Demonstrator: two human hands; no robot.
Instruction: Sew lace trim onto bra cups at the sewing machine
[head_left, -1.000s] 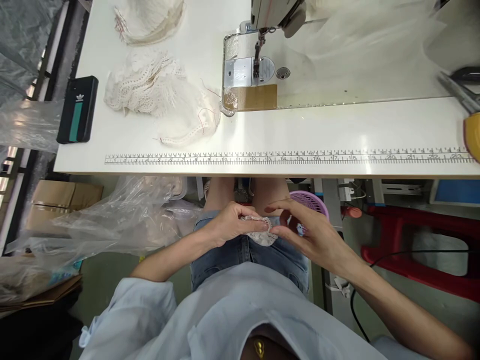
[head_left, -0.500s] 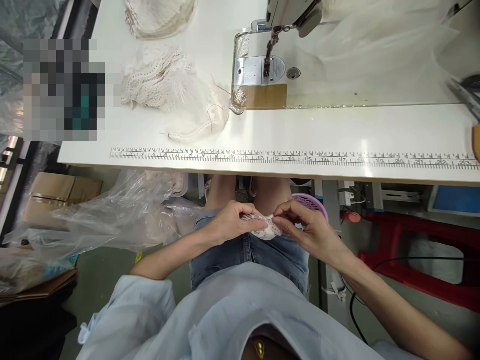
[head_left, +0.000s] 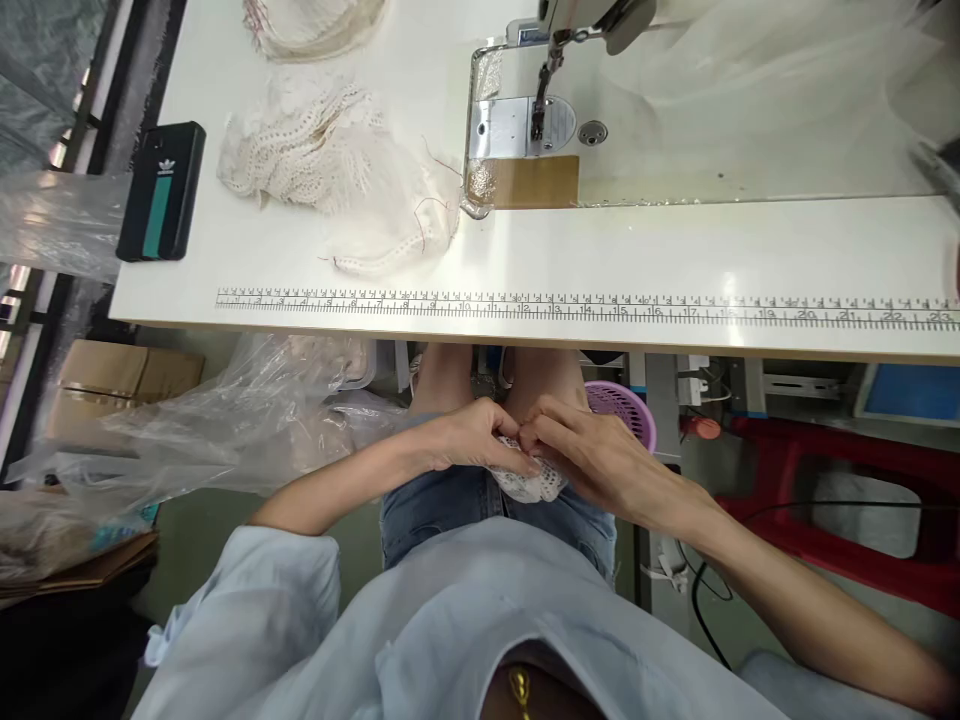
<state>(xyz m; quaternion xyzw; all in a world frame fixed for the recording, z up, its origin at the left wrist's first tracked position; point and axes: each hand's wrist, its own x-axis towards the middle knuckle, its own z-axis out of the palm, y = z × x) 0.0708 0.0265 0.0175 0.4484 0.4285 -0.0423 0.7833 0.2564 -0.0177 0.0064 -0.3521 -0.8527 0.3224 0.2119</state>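
A small bunched piece of white lace (head_left: 527, 485) is held over my lap, just below the table edge. My left hand (head_left: 484, 437) pinches it from the left, thumb lying along its top. From the right, my right hand (head_left: 581, 445) closes its bent fingers on the lace's upper edge, close against the left fingertips. The fingertips partly hide the lace. On the table lie a pile of white lace trim (head_left: 311, 150) and a sheer white piece (head_left: 405, 240) with loose dark red threads.
A sewing machine (head_left: 541, 110) stands on the white table (head_left: 360, 345), which has a printed ruler (head_left: 525, 305) along its front. A black phone (head_left: 161, 190) lies at the left. Below are a purple basket (head_left: 622, 410), a red stool (head_left: 832, 500), plastic bags (head_left: 247, 430) and a cardboard box (head_left: 124, 385).
My right hand has moved left, bringing its fingers against the left fingertips. More of the lace now hangs below my hands. The view has shifted slightly.
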